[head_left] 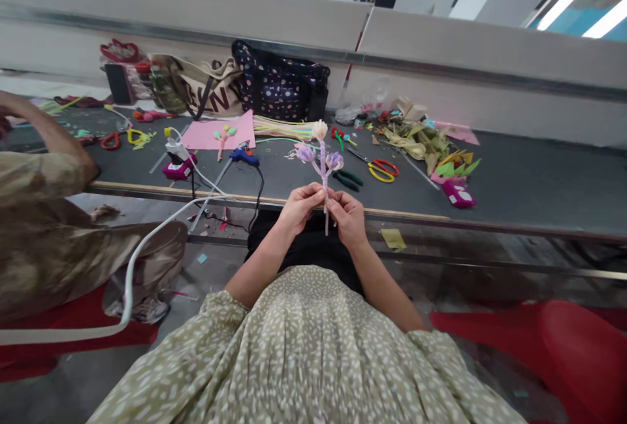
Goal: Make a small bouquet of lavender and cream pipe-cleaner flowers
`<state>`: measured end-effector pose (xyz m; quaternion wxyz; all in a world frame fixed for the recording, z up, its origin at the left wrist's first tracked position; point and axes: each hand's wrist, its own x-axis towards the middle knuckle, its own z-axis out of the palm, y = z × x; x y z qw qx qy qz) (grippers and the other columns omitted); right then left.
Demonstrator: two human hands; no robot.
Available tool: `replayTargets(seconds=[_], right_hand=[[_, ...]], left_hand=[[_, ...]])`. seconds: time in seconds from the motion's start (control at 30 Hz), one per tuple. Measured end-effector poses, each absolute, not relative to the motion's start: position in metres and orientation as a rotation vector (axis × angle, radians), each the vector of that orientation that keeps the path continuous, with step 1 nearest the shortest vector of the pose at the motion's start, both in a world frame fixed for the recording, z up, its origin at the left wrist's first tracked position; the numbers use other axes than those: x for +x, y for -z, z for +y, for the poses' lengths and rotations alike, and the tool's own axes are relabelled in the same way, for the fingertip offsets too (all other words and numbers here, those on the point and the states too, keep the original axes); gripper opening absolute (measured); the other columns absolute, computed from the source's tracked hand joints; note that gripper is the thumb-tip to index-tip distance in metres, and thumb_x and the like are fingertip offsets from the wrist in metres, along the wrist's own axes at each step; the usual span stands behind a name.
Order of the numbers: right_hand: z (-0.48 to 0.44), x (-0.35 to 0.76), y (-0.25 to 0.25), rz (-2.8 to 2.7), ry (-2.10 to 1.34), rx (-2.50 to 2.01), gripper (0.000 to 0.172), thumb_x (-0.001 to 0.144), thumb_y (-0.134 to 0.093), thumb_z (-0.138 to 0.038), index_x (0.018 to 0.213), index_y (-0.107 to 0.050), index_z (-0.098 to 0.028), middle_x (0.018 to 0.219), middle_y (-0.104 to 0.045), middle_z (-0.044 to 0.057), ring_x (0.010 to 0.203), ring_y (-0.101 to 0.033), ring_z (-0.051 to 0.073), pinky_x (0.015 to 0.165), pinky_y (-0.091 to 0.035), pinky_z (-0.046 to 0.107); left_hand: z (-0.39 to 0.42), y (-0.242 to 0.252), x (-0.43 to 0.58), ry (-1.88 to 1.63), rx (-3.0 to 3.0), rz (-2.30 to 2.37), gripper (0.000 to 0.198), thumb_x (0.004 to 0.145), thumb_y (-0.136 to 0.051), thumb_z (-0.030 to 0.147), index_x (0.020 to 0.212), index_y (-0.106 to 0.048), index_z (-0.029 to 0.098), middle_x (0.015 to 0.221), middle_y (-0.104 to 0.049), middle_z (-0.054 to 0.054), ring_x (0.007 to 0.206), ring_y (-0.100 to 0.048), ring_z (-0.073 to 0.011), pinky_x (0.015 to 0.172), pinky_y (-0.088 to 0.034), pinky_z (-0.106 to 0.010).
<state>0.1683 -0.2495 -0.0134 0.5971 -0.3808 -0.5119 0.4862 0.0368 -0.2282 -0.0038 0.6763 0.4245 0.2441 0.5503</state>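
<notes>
Upright between my hands is a handmade flower stem [323, 164], lilac, with a cream bloom on top and a purple bloom on each side. My left hand [304, 207] pinches the stem below the branches from the left. From the right, my right hand [347, 216] grips the same stem with thumb and fingers, and the stem's lower end pokes out below. Just beyond my right hand lie dark-handled pliers [347, 180]. Scissors [383, 169] with red and yellow handles rest further right on the dark table [294, 179].
A blue glue gun [243, 155] lies to the left, with a magenta box [179, 166] and white cable [130, 274]. Behind are a pink sheet [200, 131], pipe cleaners [284, 128] and bags [281, 81]. Dried leaves [421, 143] pile up at right. A co-worker's arm [49, 130] is at left.
</notes>
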Motion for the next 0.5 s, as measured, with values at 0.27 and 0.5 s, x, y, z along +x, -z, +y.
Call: replayTargets(seconds=[0.27, 0.5], right_hand=[[-0.2511, 0.1658, 0.0171, -1.239, -0.819, -0.995, 0.022, 0.082, -0.065, -0.041, 0.077, -0.060, -0.020, 0.059, -0.046, -0.005, 0.052, -0.036, 0.008, 0.050, -0.034, 0.021], [-0.2533, 0.1637, 0.0163, -1.297, -0.797, -1.046, 0.027, 0.083, -0.063, -0.046, 0.077, -0.058, -0.020, 0.059, -0.046, -0.005, 0.053, -0.039, 0.010, 0.050, -0.034, 0.022]], left_hand=[[-0.2324, 0.0118, 0.0411, -1.325, 1.018, 0.612, 0.029, 0.067, -0.083, 0.035, 0.086, -0.075, 0.014, 0.077, -0.070, -0.003, 0.067, -0.060, -0.0108, 0.068, -0.048, -0.022], [-0.2338, 0.0057, 0.0442, -1.415, 1.051, 0.607, 0.025, 0.068, -0.082, 0.034, 0.074, -0.069, 0.014, 0.073, -0.064, 0.000, 0.066, -0.056, -0.0091, 0.066, -0.047, -0.021]])
